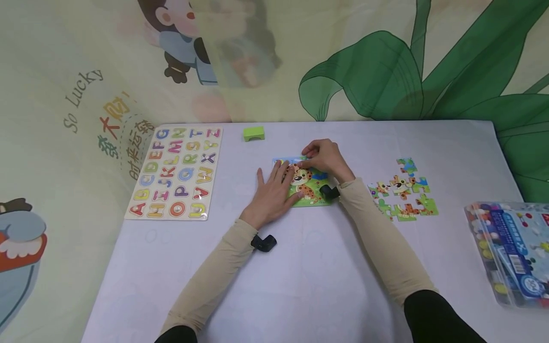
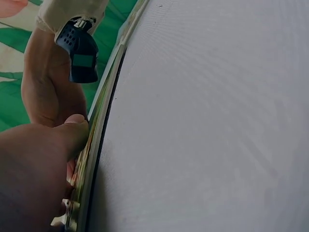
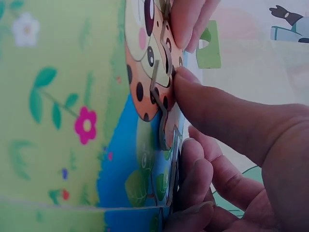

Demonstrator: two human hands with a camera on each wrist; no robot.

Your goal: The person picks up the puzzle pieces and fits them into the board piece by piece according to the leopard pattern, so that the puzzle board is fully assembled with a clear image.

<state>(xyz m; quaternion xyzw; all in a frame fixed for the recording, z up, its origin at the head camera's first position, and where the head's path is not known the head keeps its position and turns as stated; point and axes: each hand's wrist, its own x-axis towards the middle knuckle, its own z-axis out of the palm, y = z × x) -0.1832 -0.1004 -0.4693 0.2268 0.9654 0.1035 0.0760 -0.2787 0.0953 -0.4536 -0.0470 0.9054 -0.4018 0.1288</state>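
Observation:
A small jigsaw board (image 1: 318, 199) with a spotted cartoon leopard lies mid-table. My left hand (image 1: 274, 193) rests on its left part, fingers spread and straight; its thumb touches the near side. At the board's far edge my right hand (image 1: 328, 159) bends over it, fingers curled. In the right wrist view, that hand's thumb (image 3: 207, 96) presses on a raised puzzle piece (image 3: 170, 116) with a wavy grey edge, beside the left fingertips (image 3: 189, 21). Where its index fingertip lies on the piece is partly hidden. The left wrist view catches the board's edge (image 2: 99, 121) side-on.
Loose puzzle pieces (image 1: 403, 185) lie right of the board, partly behind the right sleeve. An alphabet board (image 1: 171, 166) is at the left, and a green arched block (image 1: 254, 133) at the back. A clear plastic box (image 1: 510, 257) of colourful items stands at the right edge.

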